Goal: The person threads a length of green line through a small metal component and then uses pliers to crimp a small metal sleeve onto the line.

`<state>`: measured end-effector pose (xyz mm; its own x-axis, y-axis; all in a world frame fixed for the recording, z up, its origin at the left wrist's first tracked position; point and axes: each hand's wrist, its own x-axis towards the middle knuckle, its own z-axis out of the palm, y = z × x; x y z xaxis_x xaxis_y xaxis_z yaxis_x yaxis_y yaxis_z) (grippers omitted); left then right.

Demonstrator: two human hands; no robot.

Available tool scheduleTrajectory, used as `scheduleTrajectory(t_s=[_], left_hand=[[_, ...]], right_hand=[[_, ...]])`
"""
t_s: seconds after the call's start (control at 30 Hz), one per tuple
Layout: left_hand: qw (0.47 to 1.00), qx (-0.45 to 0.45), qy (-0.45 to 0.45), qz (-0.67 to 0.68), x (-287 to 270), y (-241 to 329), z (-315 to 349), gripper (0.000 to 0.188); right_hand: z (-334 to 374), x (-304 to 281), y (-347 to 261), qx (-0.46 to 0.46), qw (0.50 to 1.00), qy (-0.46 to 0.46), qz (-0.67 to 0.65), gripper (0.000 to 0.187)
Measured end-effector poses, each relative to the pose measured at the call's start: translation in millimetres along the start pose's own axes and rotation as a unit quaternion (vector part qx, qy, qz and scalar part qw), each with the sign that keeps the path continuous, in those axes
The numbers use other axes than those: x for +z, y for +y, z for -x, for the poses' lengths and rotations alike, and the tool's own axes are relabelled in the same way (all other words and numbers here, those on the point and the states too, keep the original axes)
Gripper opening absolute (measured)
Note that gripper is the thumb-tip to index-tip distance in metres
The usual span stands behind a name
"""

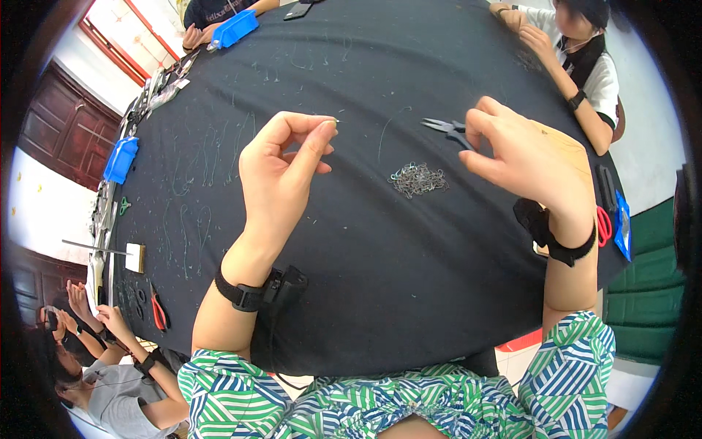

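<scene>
Thin wire piece (333, 120) is pinched in the left hand (281, 172); pliers (447, 129) gripped by the right hand (523, 157); slippage onto the black bench (409, 249) is judged likely.

Blue plastic bins (121, 159) sat along the left rim of the black-covered table (395, 278), and another blue bin (235, 29) lay at the far edge. Red-handled pliers (158, 311) rested near the lower left, beside a small pale block (135, 257). Red-handled scissors (604, 224) lay at the right edge. Other people sat round the table.
</scene>
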<state>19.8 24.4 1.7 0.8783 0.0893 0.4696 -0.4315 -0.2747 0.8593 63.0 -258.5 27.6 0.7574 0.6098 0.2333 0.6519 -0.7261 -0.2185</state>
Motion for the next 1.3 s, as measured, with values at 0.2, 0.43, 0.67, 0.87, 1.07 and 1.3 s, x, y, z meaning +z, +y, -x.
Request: scheduleTrajectory(t_s=[0.2,0.43,0.67,0.87,1.07,1.3], left_hand=[[1.000,0.003,-0.018,0.023,1.3,3.8,2.0,0.009],[0.997,0.074,-0.027,0.009,2.8,5.3,3.9,0.012],[0.987,0.136,-0.046,-0.074,6.0,7.4,8.1,0.017],[0.973,0.191,-0.064,-0.115,13.1,7.9,12.2,0.019],[0.969,0.203,-0.060,-0.131,15.9,8.2,12.5,0.019],[0.982,0.134,-0.098,-0.094,17.4,8.6,15.1,0.022]], right_hand=[[-7.2,40.1,39.6,0.122,0.986,-0.060,0.099,0.021],[-8.7,42.8,36.4,0.154,0.973,-0.114,0.127,0.020],[-23.5,17.3,-11.3,-0.003,0.976,0.032,-0.215,0.027],[-16.5,14.2,-51.6,0.045,0.778,-0.112,-0.616,0.024],[-18.6,21.4,-46.7,0.004,0.840,-0.056,-0.540,0.016],[-19.3,23.2,-41.3,-0.005,0.862,-0.023,-0.506,0.019]])
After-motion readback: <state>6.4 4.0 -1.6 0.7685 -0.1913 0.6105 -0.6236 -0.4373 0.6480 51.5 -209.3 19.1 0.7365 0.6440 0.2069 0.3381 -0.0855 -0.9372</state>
